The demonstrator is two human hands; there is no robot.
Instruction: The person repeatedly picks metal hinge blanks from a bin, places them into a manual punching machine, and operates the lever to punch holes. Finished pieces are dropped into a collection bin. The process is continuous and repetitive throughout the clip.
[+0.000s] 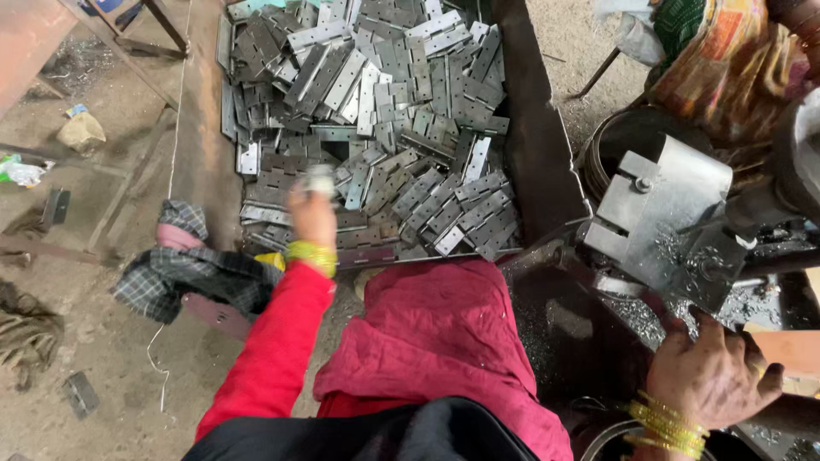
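Hinge (320, 179), a small grey metal piece blurred by motion, sits pinched at the fingertips of the left hand (313, 215), which is closed around it and raised over a big heap of flat metal hinges (401, 128). Far to the left of that hand lie scraps on the dusty floor (102, 358): a crumpled pale lump (81, 132) and a dark rag (26, 329). Nearer, just left of and below the wrist, a checked cloth (192, 277) is bundled on the ground. A red sleeve (273, 350) covers the left arm, and yellow-green bangles (313, 254) ring the wrist. Beyond the fingers and spreading away to their right, the heap fills a rusty metal tray (530, 154), the plates lying jumbled at every angle, each with small holes. Below the hand, towards the person's body, a crimson cloth (444, 341) drapes over the lap. Further right, past the tray wall, stands a dark machine (752, 222) with a bent bright steel guard plate (666, 205), and metal shavings (649, 312) lie scattered beneath it. The right hand (713, 376) rests just below that guard, fingers curled downwards on the dirty machine bed; whether it grips anything cannot be told. Gold bangles (666, 427) circle its wrist. At the upper right edge another person's patterned clothing (726, 60) shows
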